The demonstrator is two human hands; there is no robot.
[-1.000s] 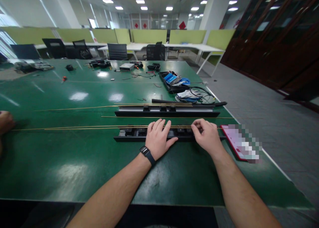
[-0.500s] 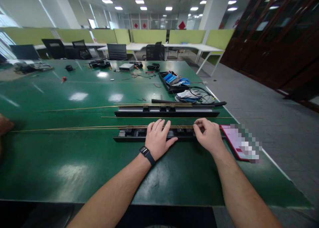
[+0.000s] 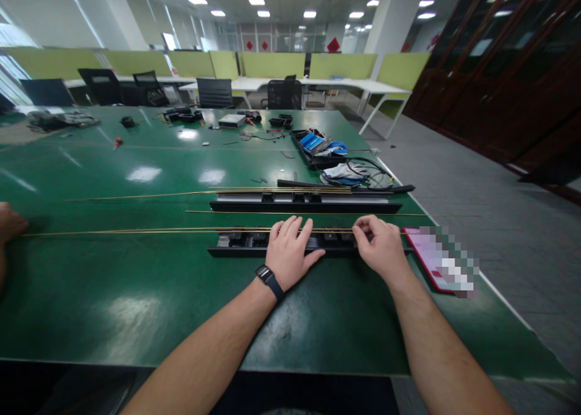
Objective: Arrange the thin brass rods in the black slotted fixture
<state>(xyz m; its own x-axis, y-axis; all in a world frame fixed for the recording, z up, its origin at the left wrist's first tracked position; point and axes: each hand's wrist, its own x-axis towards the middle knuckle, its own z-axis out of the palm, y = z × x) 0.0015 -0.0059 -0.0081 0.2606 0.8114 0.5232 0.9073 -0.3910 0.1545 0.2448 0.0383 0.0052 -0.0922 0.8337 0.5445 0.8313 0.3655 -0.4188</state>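
My left hand (image 3: 290, 245) lies with fingers spread over a black channel-shaped rail (image 3: 245, 253) that holds several dark blocks. Its fingers rest across thin brass-coloured rods (image 3: 158, 230) running lengthwise above that rail. At the rail's right part, my right hand (image 3: 379, 242) pinches the rods' end between thumb and fingertips; the exact grip is partly hidden. Far to the left, another person's hand (image 3: 9, 222) is at the other end of the rods. Just beyond, a single brass rod (image 3: 254, 212) lies across the table.
A second black rail (image 3: 304, 207) with rods on top lies behind. Right of my hand is a red-edged tablet-like object (image 3: 429, 261), partly blurred. Farther back are a black tray (image 3: 313, 155) of blue items, white gloves (image 3: 347, 173) and loose cables. The table's right edge (image 3: 503, 297) is close.
The view has shifted very slightly. Both my hands keep their places on the rods and rail, and the other person's hand stays at the far left.
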